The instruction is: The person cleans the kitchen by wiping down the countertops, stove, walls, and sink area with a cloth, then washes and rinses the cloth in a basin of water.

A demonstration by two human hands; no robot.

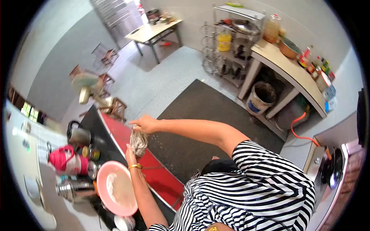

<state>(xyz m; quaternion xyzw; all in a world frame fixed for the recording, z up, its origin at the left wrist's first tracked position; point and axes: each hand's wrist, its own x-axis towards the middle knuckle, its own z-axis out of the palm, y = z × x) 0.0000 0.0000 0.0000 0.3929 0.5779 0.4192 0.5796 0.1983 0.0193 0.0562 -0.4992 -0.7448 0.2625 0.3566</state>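
Note:
A bunched grey-beige cloth [138, 143] is held up between my two hands, in front of the red cabinet front [148, 165]. My right hand [145, 124] is closed on its upper end, with the arm reaching across from the right. Lower down, my left hand [131, 157], with a gold bracelet on its wrist, is closed on the cloth's near side; some of its fingers are hidden. Beside my left forearm, a pink basin [101, 181] stands on the counter with cloudy water and something whitish in it.
Along the counter stand a pink thermos [69, 161], a steel flask [75, 189] and a kettle [78, 134]. A dark mat [196, 115] covers the floor. Beyond are a fan [86, 86], stools, a bucket [261, 98] and a side table [277, 54] with bottles.

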